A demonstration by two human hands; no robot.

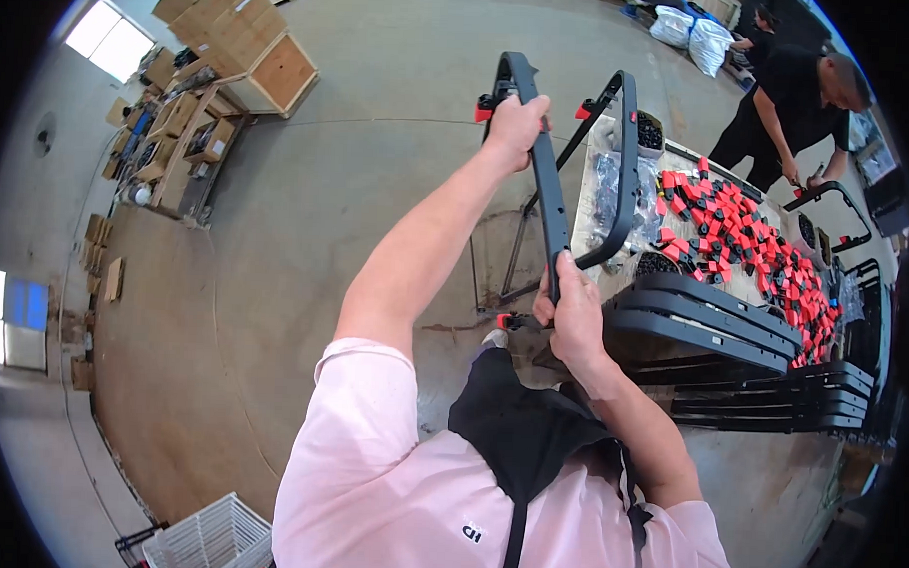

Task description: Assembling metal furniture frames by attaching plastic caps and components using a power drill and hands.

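Both hands hold a black U-shaped tube frame point(549, 192) tilted in front of me. My left hand point(520, 129) is closed around its far part, beside a red-and-black plastic clip point(484, 108). My right hand point(577, 306) grips the nearer part of the same frame, and another red clip point(503, 321) shows just left of it. A second black tube frame point(626, 180) stands right behind, at the table's edge. To the right, a worktable point(589, 204) carries a large heap of red-and-black clips point(722, 228).
Stacked black frames point(709, 318) jut out at the table's near side. Tubs of small black parts point(650, 131) stand on the table. Across it, a co-worker point(796, 106) handles another frame point(858, 203). A white basket point(210, 541) is at lower left, and boxes on a bench point(175, 124) at far left.
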